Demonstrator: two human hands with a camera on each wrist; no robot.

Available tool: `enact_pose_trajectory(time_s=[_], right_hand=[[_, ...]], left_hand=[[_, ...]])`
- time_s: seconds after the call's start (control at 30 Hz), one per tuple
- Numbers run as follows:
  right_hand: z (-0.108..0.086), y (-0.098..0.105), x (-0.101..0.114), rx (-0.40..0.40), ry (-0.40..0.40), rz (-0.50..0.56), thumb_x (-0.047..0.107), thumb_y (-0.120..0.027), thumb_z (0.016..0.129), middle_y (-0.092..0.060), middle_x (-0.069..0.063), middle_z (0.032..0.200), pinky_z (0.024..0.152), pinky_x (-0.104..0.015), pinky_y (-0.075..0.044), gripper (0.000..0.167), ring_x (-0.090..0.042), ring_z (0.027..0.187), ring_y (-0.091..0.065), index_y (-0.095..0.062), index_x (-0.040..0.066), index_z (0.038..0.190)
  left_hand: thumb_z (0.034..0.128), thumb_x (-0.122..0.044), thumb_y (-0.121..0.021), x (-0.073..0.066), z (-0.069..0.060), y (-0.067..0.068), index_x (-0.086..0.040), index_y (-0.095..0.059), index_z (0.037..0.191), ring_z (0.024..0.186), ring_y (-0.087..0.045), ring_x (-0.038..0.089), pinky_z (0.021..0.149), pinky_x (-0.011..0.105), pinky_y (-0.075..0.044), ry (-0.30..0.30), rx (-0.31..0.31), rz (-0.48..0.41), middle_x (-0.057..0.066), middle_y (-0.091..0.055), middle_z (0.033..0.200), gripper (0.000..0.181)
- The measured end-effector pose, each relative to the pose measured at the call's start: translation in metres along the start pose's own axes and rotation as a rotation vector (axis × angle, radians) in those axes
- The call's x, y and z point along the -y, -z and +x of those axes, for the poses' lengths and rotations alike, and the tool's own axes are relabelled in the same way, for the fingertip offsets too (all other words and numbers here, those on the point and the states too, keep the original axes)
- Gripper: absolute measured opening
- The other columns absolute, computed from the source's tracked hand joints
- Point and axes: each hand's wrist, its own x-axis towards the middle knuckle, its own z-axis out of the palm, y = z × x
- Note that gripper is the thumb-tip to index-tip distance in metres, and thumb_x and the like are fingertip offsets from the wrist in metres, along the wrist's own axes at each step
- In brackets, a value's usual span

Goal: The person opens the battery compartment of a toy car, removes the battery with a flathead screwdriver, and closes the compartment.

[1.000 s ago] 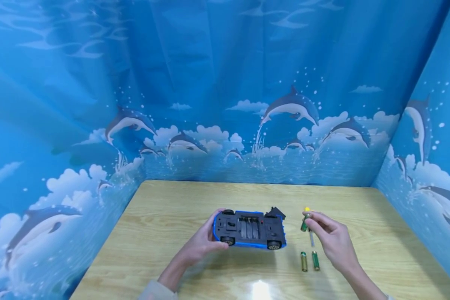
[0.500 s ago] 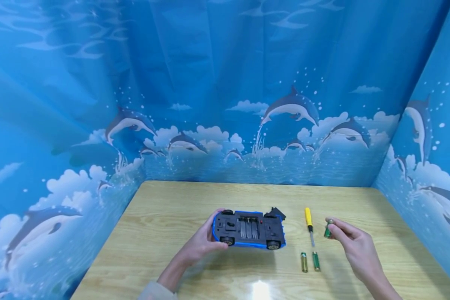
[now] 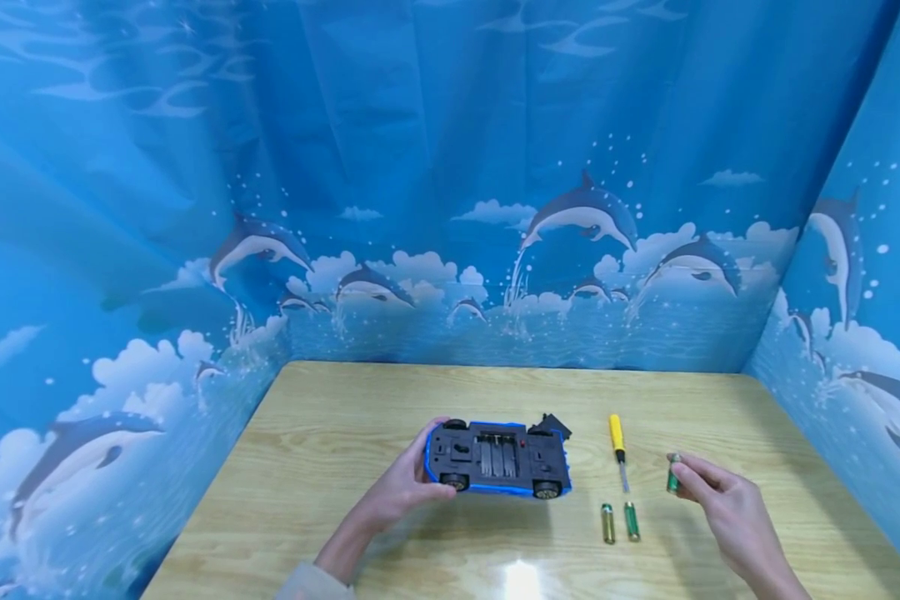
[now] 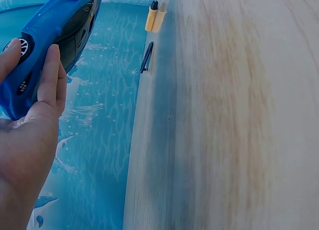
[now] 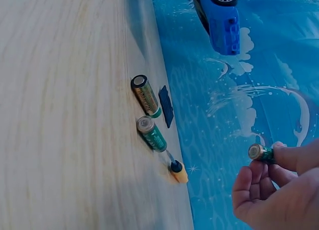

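A blue toy car is held upside down by my left hand, which grips its left end. Its black underside faces up, and the battery compartment in the middle is uncovered. In the left wrist view the fingers and thumb lie along the sides of the car. Over the right of the table, my right hand pinches a green battery between thumb and fingers. The same battery shows end-on in the right wrist view. Two more batteries lie side by side on the table, one gold, one green.
A yellow-handled screwdriver lies just beyond the two batteries, its shaft toward them. Behind the car's right end is a small black cover on the wooden table. A blue dolphin-print curtain stands behind the table.
My right hand has moved right and nearer with the battery, away from above the screwdriver, which now shows whole. The left hand and the car have stayed in place.
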Motion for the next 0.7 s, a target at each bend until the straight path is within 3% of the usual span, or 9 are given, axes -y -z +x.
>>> enact_pose_trajectory(time_s=[0.17, 0.23, 0.33, 0.47, 0.57, 0.7], right_hand=[[0.001, 0.003, -0.003, 0.045, -0.086, -0.026, 0.049, -0.061, 0.101, -0.072, 0.004, 0.105, 0.076, -0.017, -0.053, 0.072, -0.009, 0.091, -0.062, -0.048, -0.002, 0.15], [0.002, 0.004, -0.005, 0.068, -0.109, -0.04, 0.052, -0.061, 0.101, -0.07, 0.001, 0.103, 0.073, -0.026, -0.052, 0.075, -0.014, 0.082, -0.058, -0.047, -0.001, 0.151], [0.003, 0.004, -0.007, 0.097, -0.118, -0.078, 0.054, -0.061, 0.1, -0.069, -0.003, 0.102, 0.078, -0.033, -0.055, 0.077, -0.016, 0.081, -0.058, -0.046, -0.002, 0.152], [0.003, 0.0, -0.012, 0.104, -0.107, -0.089, 0.051, -0.062, 0.101, -0.072, -0.003, 0.103, 0.084, -0.031, -0.059, 0.074, -0.015, 0.089, -0.063, -0.049, -0.005, 0.148], [0.003, -0.004, -0.016, 0.103, -0.104, -0.083, 0.046, -0.063, 0.101, -0.07, -0.003, 0.094, 0.075, -0.024, -0.055, 0.07, -0.015, 0.084, -0.061, -0.051, -0.005, 0.147], [0.002, -0.008, -0.021, 0.111, -0.114, -0.107, 0.04, -0.063, 0.103, -0.065, -0.004, 0.083, 0.06, -0.027, -0.046, 0.064, -0.016, 0.074, -0.054, -0.052, -0.006, 0.146]], left_hand=[[0.0834, 0.012, -0.07, 0.001, 0.001, 0.0, -0.016, -0.019, 0.164, 0.119, -0.059, 0.033, 0.097, 0.041, -0.06, -0.007, 0.005, -0.012, 0.024, -0.04, 0.152, 0.1], [0.0834, 0.011, -0.07, 0.001, 0.001, 0.0, -0.017, -0.019, 0.164, 0.121, -0.059, 0.034, 0.098, 0.042, -0.059, -0.005, 0.006, -0.019, 0.024, -0.039, 0.153, 0.1], [0.0833, 0.011, -0.07, 0.0, 0.001, 0.0, -0.016, -0.019, 0.164, 0.121, -0.059, 0.034, 0.098, 0.042, -0.059, -0.008, 0.007, -0.017, 0.025, -0.039, 0.153, 0.1], [0.0832, 0.011, -0.071, -0.001, 0.001, 0.0, -0.017, -0.019, 0.164, 0.122, -0.058, 0.034, 0.099, 0.043, -0.059, -0.003, 0.005, -0.012, 0.024, -0.038, 0.154, 0.1], [0.0829, 0.01, -0.071, -0.002, 0.001, 0.0, -0.018, -0.02, 0.164, 0.123, -0.058, 0.035, 0.099, 0.043, -0.059, -0.002, 0.002, -0.01, 0.024, -0.038, 0.154, 0.1], [0.0832, 0.012, -0.07, 0.0, 0.001, 0.0, -0.016, -0.02, 0.164, 0.12, -0.059, 0.034, 0.097, 0.041, -0.06, -0.004, -0.001, -0.005, 0.025, -0.039, 0.153, 0.099]])
